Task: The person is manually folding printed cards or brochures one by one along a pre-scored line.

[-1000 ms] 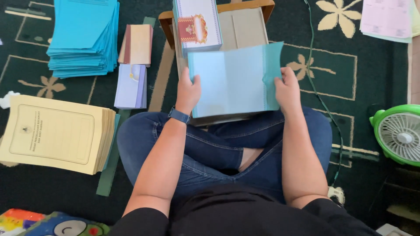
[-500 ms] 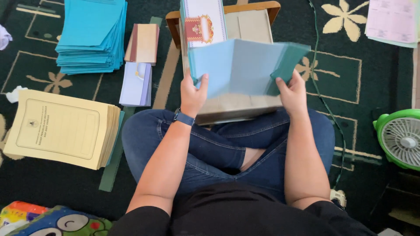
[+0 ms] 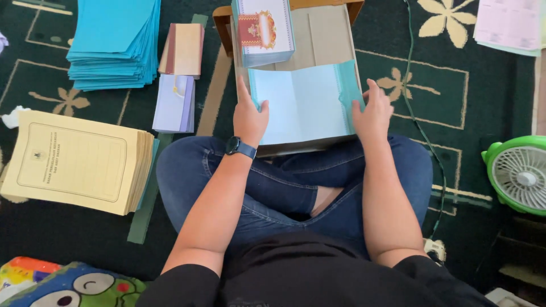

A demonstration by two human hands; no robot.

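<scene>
I sit cross-legged on a carpet with a low wooden table (image 3: pixel 330 34) over my knees. A light blue sheet (image 3: pixel 304 102) lies flat on the table. My left hand (image 3: pixel 248 116), with a dark watch on its wrist, grips the sheet's left edge. On the right edge my right hand (image 3: pixel 372 113) presses down a folded flap. A stack of cards with a red and gold emblem (image 3: pixel 263 28) stands on the table just beyond the sheet.
On the dark green patterned carpet (image 3: pixel 466 91) to my left lie a blue paper stack (image 3: pixel 116 42), a yellow booklet stack (image 3: pixel 77 162), a lilac pile (image 3: pixel 175 102) and a tan pile (image 3: pixel 185 50). A green fan (image 3: pixel 520 173) and a cable (image 3: pixel 418 119) are on the right.
The blue sheet was lifted and tilted half a second ago; it now lies flat on the table. Both hands came down with it, still on its edges.
</scene>
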